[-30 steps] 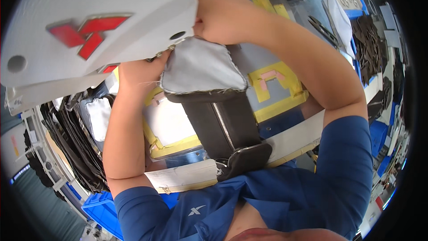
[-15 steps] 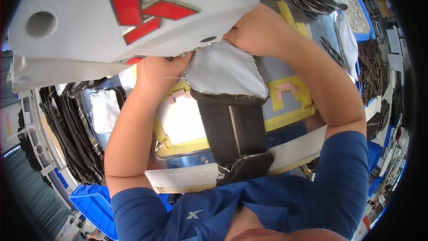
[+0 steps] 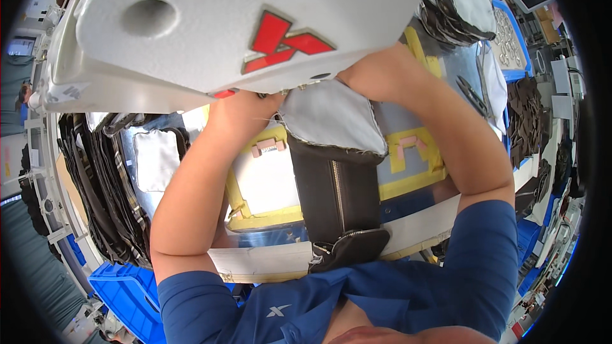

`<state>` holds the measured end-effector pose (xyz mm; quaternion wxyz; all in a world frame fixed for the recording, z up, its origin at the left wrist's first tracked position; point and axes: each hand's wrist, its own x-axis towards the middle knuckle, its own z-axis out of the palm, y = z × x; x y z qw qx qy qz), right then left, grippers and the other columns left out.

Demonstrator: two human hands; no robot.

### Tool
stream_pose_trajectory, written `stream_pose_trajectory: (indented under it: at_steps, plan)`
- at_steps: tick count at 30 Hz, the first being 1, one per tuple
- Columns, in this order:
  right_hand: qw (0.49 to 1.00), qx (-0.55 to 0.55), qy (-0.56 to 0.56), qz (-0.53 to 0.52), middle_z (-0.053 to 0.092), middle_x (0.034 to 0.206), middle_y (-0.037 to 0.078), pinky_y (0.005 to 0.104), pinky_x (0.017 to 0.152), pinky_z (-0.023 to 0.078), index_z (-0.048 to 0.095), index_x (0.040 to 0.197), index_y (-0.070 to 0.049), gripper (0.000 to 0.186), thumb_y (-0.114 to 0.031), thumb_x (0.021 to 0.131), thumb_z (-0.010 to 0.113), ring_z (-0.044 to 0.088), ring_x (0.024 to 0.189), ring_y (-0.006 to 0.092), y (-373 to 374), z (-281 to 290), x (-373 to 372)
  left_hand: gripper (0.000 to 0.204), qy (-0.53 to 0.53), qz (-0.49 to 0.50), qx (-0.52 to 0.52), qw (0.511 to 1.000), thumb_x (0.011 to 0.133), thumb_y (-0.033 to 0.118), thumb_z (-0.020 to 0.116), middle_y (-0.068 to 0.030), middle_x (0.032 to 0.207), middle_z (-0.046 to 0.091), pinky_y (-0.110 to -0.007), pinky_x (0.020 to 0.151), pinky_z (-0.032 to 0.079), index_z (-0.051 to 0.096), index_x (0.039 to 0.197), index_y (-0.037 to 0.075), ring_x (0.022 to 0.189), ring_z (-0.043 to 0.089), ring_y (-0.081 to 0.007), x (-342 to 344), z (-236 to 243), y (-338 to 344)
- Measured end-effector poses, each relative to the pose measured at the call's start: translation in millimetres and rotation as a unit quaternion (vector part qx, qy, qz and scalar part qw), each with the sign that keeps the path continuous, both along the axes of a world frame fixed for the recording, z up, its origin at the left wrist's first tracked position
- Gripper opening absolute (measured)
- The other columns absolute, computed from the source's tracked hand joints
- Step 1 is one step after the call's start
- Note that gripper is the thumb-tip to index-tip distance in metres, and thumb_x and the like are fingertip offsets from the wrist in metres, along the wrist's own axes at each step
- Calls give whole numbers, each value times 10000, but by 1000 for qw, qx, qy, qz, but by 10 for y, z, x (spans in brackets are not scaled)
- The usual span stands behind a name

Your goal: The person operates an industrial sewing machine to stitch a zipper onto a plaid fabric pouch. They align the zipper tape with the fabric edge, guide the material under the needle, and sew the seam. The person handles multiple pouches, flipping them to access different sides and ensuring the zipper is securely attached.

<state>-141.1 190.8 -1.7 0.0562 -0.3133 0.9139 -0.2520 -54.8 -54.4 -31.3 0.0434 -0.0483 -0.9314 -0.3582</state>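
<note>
A white sewing machine head (image 3: pixel 191 32) with a red emblem covers the top of the view. From under it a zippered dark fabric bag piece (image 3: pixel 313 185) runs down towards my chest, its zipper lengthwise and its near end folded up. A light grey panel (image 3: pixel 335 118) with frayed edges lies at its far end. My left hand (image 3: pixel 245 113) touches the panel's left edge, beside some loose threads. At the panel's upper right edge is my right hand (image 3: pixel 376 76). The machine head hides most of the fingers of both hands, so their grip does not show.
Yellow tape (image 3: pixel 268 216) and pink blocks (image 3: pixel 269 148) mark the work surface. Stacked dark fabric pieces (image 3: pixel 102 185) stand at left, with another pile (image 3: pixel 456 9) at far right. Black snips (image 3: pixel 472 95) lie right of my forearm. A blue crate (image 3: pixel 127 299) is lower left.
The machine head, hands and bag piece appear shifted slightly right and down in the picture, as the whole view has moved. Both hands keep their places at the grey panel.
</note>
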Motion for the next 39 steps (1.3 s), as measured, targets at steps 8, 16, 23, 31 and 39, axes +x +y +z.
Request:
stream_pose_trajectory:
  at_steps: [8, 16, 23, 31, 39]
  plan:
    - [1000, 3, 8, -3, 748, 852, 233, 534, 828, 579, 767, 860, 9, 308, -287, 929, 716, 732, 895, 456, 33, -31, -6, 285, -32, 13, 26, 999, 896, 113, 848, -107, 1069, 799, -366, 858, 566, 784, 1162, 33, 957, 734, -239, 46, 115, 78]
    - [999, -6, 43, 13, 746, 866, 229, 537, 829, 580, 759, 857, 5, 312, -292, 942, 714, 729, 910, 454, 62, -132, -32, 275, 39, 1, -14, 999, 882, 83, 855, -110, 1061, 812, -371, 831, 578, 793, 1144, 29, 934, 756, -258, 46, -10, 62]
    - [999, -11, 35, 6, 743, 884, 223, 540, 835, 576, 750, 864, 7, 316, -293, 953, 714, 726, 910, 452, 78, -89, -16, 250, 2, 7, -62, 998, 909, 147, 844, -122, 1079, 806, -378, 842, 583, 801, 1146, 79, 958, 763, -288, 49, 9, 30]
    - [999, 0, 37, 32, 744, 882, 212, 538, 836, 576, 765, 893, 8, 336, -308, 975, 687, 719, 903, 454, 2, -114, -39, 254, -72, 18, -182, 981, 940, 149, 766, -150, 1109, 765, -463, 881, 575, 777, 1192, 131, 1031, 724, -381, 162, 157, -43]
    - [997, -52, 14, 53, 719, 815, 247, 542, 796, 568, 753, 836, 39, 287, -227, 918, 682, 708, 856, 466, 154, 6, -55, 406, 12, -139, -203, 969, 761, 224, 928, -248, 1160, 733, -479, 879, 581, 715, 1003, -21, 1058, 699, -434, 621, 1287, 219]
